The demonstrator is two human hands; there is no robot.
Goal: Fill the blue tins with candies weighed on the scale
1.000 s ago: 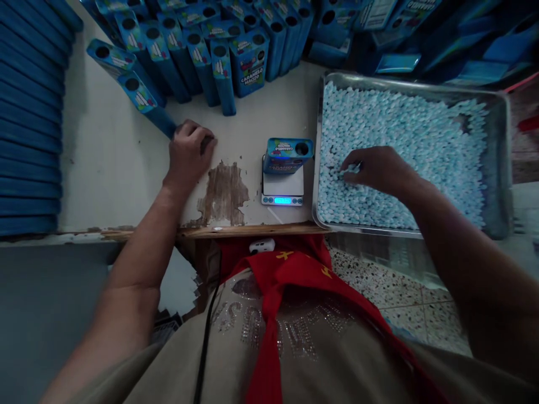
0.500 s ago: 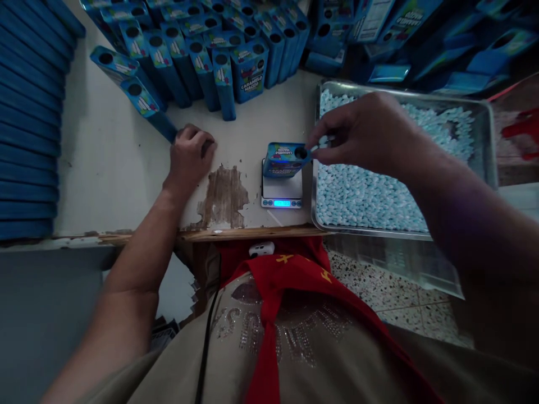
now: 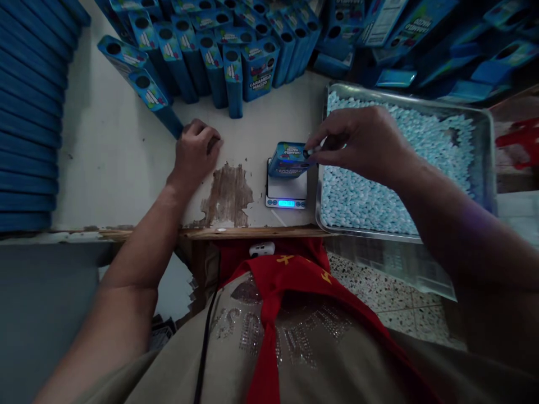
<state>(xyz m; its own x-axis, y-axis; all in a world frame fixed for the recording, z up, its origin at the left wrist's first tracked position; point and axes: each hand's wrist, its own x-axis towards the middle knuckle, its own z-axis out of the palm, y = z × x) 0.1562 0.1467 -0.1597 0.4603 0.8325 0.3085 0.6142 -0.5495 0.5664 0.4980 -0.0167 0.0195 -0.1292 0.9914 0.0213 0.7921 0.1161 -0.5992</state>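
Observation:
A blue candy box stands on a small digital scale with a lit display. At the round hole in the box's top, my right hand is closed in a pinch on a small pale candy. My left hand rests on the table with its fingers loosely curled and nothing visible in them. Right beside its knuckles is the lower end of a tilted blue box. Under my right forearm lies a metal tray of pale blue candies.
Several blue boxes with round holes stand at the back of the table. A tall stack of blue boxes fills the left side. More boxes lie behind the tray. The table's worn front edge is close to my body.
My right hand has brought the pale candy to the box's hole, which was uncovered before. My left hand stays on the table. The whole view has shifted slightly.

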